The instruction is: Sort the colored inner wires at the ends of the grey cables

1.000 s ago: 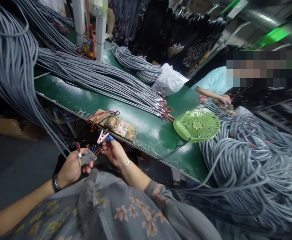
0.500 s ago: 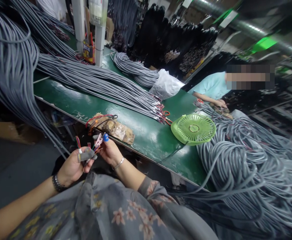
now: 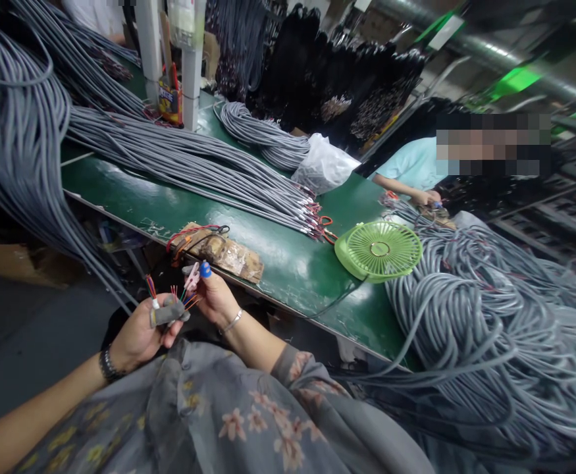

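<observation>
My left hand [image 3: 137,336], with grey covers on its thumb and finger, is closed around a cable end whose thin coloured wires [image 3: 150,287] stick up at its left side. More loose wires [image 3: 187,300] in orange, blue and green fan out between the hands. My right hand [image 3: 217,299] wears a blue finger cover [image 3: 205,269] and pinches a small pale pink clip [image 3: 191,277] beside those wires. Its other fingers are partly hidden. Just beyond the hands, a wooden block [image 3: 233,256] wrapped in clear tape lies at the bench edge, with red and black leads on it.
Long grey cables [image 3: 193,168] lie along the green bench [image 3: 288,263]. A green fan [image 3: 379,249] stands to the right, near a big heap of coiled cables [image 3: 470,336]. A white plastic bag [image 3: 324,164] lies behind. Across the bench a person in a light blue top [image 3: 411,164] handles cables.
The wires between my hands have spread slightly, and the pink clip has tilted more upright. My hands stay close together. The view has shifted a little; the person across has moved their hands slightly.
</observation>
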Available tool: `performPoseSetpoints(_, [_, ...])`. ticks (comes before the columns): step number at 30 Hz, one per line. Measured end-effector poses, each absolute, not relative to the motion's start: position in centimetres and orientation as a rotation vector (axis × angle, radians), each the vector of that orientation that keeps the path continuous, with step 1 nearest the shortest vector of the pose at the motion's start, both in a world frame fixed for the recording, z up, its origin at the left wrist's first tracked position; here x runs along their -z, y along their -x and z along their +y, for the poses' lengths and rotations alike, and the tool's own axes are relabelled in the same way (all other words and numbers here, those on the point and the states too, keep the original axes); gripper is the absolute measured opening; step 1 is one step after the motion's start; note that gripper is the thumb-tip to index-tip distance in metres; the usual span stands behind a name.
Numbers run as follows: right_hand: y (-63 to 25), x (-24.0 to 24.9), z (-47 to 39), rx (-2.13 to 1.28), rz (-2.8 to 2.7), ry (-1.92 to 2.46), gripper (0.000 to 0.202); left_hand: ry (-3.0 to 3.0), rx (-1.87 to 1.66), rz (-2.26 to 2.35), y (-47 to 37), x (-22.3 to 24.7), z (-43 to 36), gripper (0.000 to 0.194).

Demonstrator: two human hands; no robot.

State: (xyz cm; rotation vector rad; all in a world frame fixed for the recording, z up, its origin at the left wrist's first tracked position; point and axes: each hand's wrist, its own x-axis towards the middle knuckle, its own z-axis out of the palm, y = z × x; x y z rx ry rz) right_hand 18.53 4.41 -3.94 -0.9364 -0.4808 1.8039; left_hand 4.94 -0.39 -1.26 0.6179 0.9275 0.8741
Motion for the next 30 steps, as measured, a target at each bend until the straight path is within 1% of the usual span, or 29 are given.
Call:
performPoseSetpoints(4, [-18.5, 4.3, 4.5, -1.801, -0.48, 0.9, 0.045, -0.622, -0.88, 0.908, -5.1, 1.2, -0.3, 0.049])
performPoseSetpoints(12, [-18.3, 4.8, 4.6, -1.757, -0.497, 0.844, 0.048, -0.601, -0.885, 0.975, -5.6, 1.9, 0.2, 0.052])
performPoseSetpoints(18, [-18.6, 4.4, 4.5, -1.851, -0.421, 0.904, 0.051, -0.628, -0.866, 1.01, -5.5, 1.7, 0.0, 0.06])
performPoseSetpoints(22, [-19.4, 4.2, 4.2, -1.966, -0.471, 0.881, 0.055, -0.643, -0.863, 1.032, -5.3, 1.2, -0.2, 0.055])
performPoseSetpoints(27, [-20.2, 4.7, 3.7, -1.845, -0.537, 0.873, 0.046, -0.659, -0.88, 1.062, -5.3, 0.4, -0.9, 0.044])
performPoseSetpoints(30, [-20.3, 4.7, 3.7, -1.847, -0.552, 0.899, 0.043, -0.658, -0.932, 1.072, -5.4, 0.2, -0.8, 0.041])
